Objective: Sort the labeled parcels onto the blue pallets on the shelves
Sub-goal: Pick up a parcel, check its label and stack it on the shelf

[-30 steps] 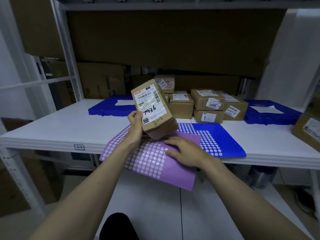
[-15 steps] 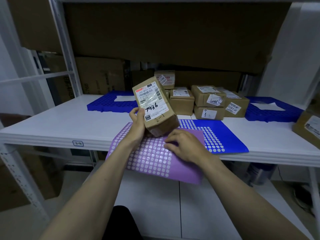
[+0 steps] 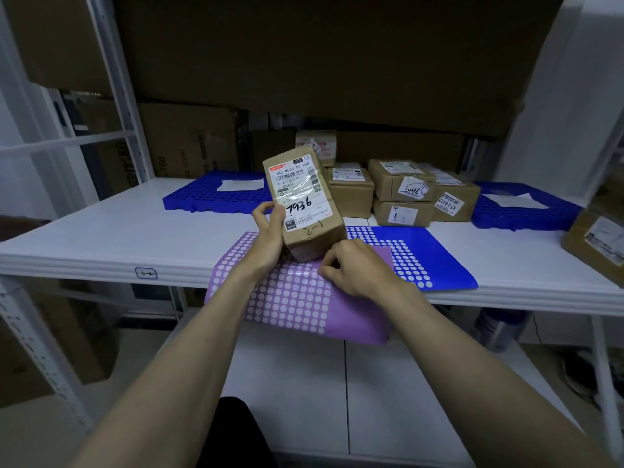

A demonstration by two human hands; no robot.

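My left hand (image 3: 268, 231) grips a small brown parcel (image 3: 305, 201) upright, its label marked 7936 facing me, above the front of the white shelf (image 3: 111, 231). My right hand (image 3: 358, 268) rests with curled fingers on a purple dotted mailer (image 3: 293, 302) that overhangs the shelf edge; I cannot tell if it pinches it. A blue dotted mailer (image 3: 435, 258) lies to the right. Several labeled brown parcels (image 3: 401, 194) are stacked behind. Two blue pallets sit at the back, the left pallet (image 3: 202, 194) and the right pallet (image 3: 520, 211), each with a white sheet.
Large cardboard boxes (image 3: 189, 143) fill the back of the shelf and the level above. Another brown parcel (image 3: 597, 241) sits at the right edge. White uprights (image 3: 118, 96) frame the left side. A lower shelf (image 3: 337, 383) lies below.
The held parcel and both hands kept their pose; the view shifted down slightly. My right hand's fingers curled more on the purple mailer.
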